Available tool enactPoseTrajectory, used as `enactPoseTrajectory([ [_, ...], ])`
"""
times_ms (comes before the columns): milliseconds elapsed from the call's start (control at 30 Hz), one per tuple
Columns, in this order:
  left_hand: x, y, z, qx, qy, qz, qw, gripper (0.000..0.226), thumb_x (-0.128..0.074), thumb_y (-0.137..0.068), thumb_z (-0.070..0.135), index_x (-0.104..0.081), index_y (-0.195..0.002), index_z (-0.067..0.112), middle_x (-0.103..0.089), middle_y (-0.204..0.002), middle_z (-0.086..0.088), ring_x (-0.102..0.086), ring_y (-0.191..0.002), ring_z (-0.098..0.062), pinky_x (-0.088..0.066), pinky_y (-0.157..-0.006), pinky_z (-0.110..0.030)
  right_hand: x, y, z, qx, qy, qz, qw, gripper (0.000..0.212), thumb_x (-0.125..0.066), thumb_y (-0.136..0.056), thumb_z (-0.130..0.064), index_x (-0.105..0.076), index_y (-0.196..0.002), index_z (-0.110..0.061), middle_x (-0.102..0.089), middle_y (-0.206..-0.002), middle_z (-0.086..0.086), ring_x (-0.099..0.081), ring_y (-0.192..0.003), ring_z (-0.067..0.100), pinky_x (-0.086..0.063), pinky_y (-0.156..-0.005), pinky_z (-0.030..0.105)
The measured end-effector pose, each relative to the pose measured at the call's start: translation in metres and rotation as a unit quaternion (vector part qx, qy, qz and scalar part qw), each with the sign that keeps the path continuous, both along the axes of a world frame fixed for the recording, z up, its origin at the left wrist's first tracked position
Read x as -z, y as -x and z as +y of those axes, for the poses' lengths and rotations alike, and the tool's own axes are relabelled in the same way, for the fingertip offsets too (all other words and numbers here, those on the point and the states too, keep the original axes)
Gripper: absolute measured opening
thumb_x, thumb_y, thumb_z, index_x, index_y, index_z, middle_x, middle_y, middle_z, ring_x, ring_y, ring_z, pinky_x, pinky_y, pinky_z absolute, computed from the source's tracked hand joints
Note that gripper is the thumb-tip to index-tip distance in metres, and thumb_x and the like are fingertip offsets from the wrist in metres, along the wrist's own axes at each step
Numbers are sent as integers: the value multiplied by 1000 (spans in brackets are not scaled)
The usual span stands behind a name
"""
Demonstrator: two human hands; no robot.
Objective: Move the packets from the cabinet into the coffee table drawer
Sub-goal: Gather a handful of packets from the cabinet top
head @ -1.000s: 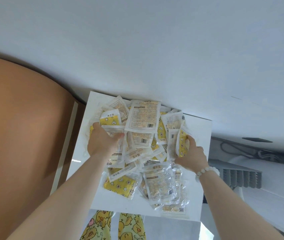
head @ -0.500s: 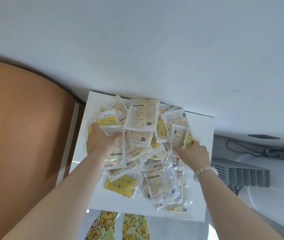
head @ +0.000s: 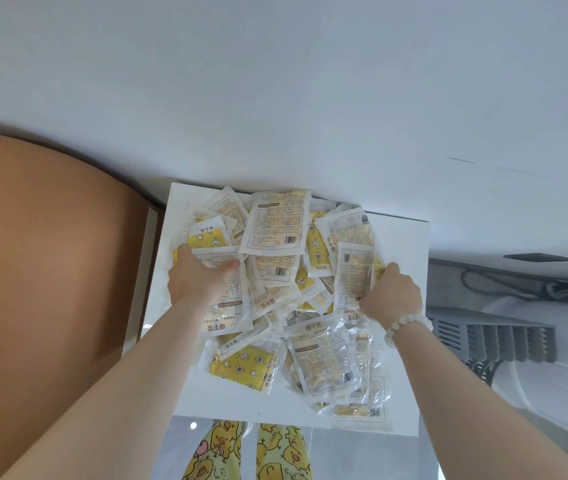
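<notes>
A heap of hand-warmer packets [head: 277, 225], clear or yellow with printed labels, fills the open white drawer [head: 405, 244] under the white table top [head: 275, 98]. My left hand [head: 199, 282] lies on the heap's left side. Its thumb is over a labelled packet [head: 230, 306] and its fingers are tucked into the pile around it. My right hand [head: 393, 299], with a bead bracelet at the wrist, is at the heap's right edge. Its fingers curl round an upright packet [head: 353, 275], their tips hidden behind it.
A large brown rounded surface [head: 33, 271] borders the drawer on the left. To the right stand a grey slatted unit [head: 497, 337] and dark cables [head: 517, 289]. My legs in duck-print trousers [head: 220, 452] show below the drawer's front edge.
My right hand lowered the yellow packet it held up into the pile, then shifted to the heap's right edge and curled round a packet there. My left hand barely moved.
</notes>
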State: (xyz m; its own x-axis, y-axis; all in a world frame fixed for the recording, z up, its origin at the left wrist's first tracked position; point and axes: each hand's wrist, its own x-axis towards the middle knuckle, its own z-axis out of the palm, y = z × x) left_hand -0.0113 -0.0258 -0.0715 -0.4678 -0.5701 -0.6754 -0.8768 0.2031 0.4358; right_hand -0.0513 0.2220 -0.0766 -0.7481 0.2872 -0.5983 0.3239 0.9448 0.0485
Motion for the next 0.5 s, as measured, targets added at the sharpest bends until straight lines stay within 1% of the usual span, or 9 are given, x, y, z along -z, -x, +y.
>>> enactPoseTrajectory([
  [33, 0, 0, 1, -7, 0, 5, 1000, 64, -76, -77, 34, -43, -126, 10, -56, -124, -9, -54, -114, -30, -42, -77, -33, 1, 0, 2, 7, 8, 18, 1000, 28, -55, -90, -24, -47, -109, -4, -61, -99, 11, -60, -91, 29, -41, -66, 30],
  [100, -2, -1, 1, -21, 2, 10, 1000, 59, -75, -78, 33, -45, -124, 10, -57, -122, -8, -54, -114, -30, -44, -83, -35, 2, -3, 4, 31, 33, 59, 997, 28, -48, -93, -31, -55, -100, -4, -62, -95, 12, -59, -83, 29, -42, -67, 30],
  [200, -7, -5, 5, -21, 8, 19, 1000, 48, -73, -80, 32, -50, -116, 10, -60, -115, -7, -57, -106, -29, -46, -81, -36, 4, -13, 6, 91, 63, 95, 989, 22, -47, -91, -23, -58, -88, -5, -54, -98, 13, -55, -77, 31, -47, -73, 34],
  [267, -13, -7, 8, -5, 16, 23, 1000, 44, -72, -81, 33, -52, -112, 11, -61, -109, -6, -59, -102, -27, -47, -78, -34, -1, -13, 8, 155, 79, 105, 979, 18, -48, -89, -17, -54, -76, -6, -52, -86, 11, -52, -73, 30, -48, -73, 36],
  [300, -18, -8, 8, -1, 22, 28, 999, 43, -72, -81, 35, -53, -111, 11, -62, -108, -5, -60, -101, -26, -48, -77, -33, -5, -11, 11, 177, 87, 99, 975, 16, -47, -88, -13, -53, -75, -6, -53, -79, 10, -53, -74, 30, -49, -72, 36],
  [333, -23, -10, 7, -2, 30, 35, 999, 43, -71, -81, 38, -55, -110, 11, -63, -107, -5, -61, -100, -26, -50, -76, -33, -10, -10, 15, 187, 92, 85, 974, 14, -45, -88, -10, -56, -80, -5, -57, -79, 10, -56, -79, 31, -47, -73, 34],
  [400, -38, -13, 4, -20, 45, 44, 998, 45, -69, -81, 42, -57, -111, 10, -64, -108, -6, -62, -100, -25, -48, -70, -30, -21, -11, 23, 249, 122, 80, 957, 23, -43, -91, -11, -57, -105, 1, -60, -97, 15, -56, -95, 33, -40, -77, 31],
  [433, -45, -17, 2, -29, 45, 47, 997, 47, -69, -81, 44, -58, -111, 9, -65, -108, -6, -62, -100, -25, -47, -70, -30, -27, -14, 30, 310, 153, 87, 934, 29, -44, -90, -11, -54, -114, 2, -58, -100, 15, -55, -95, 32, -39, -78, 31],
  [500, -61, -26, 2, -38, 15, 46, 998, 48, -69, -80, 47, -61, -108, 8, -67, -104, -6, -63, -96, -24, -49, -73, -30, -41, -21, 42, 424, 223, 93, 873, 36, -52, -86, -9, -48, -120, 3, -53, -96, 12, -51, -88, 27, -39, -77, 32],
])
